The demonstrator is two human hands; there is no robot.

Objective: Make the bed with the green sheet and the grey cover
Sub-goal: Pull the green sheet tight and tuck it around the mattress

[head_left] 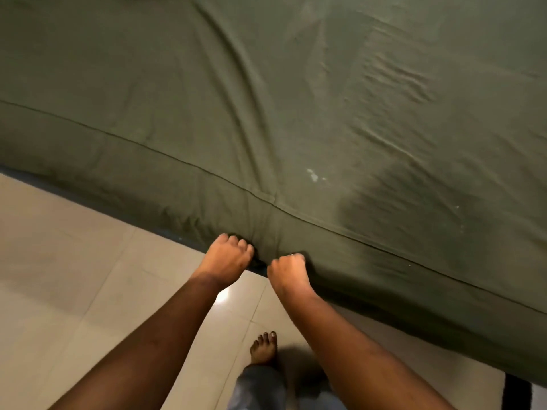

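The green sheet point(296, 99) covers the whole mattress and hangs down its near side, with long creases running toward my hands. My left hand point(226, 260) grips the sheet's lower edge at the bottom of the mattress side, fingers curled under. My right hand point(288, 272) sits just to its right, fisted on the same hem, a ring showing on one finger. The sheet bunches slightly between the two hands. No grey cover is in view.
Pale glossy floor tiles point(74, 276) lie below the bed's edge. My bare foot point(263, 349) and grey trouser leg stand on the tiles beneath my arms. A black-and-white mat corner point(521, 392) shows at the bottom right. A small white mark point(313, 175) spots the sheet.
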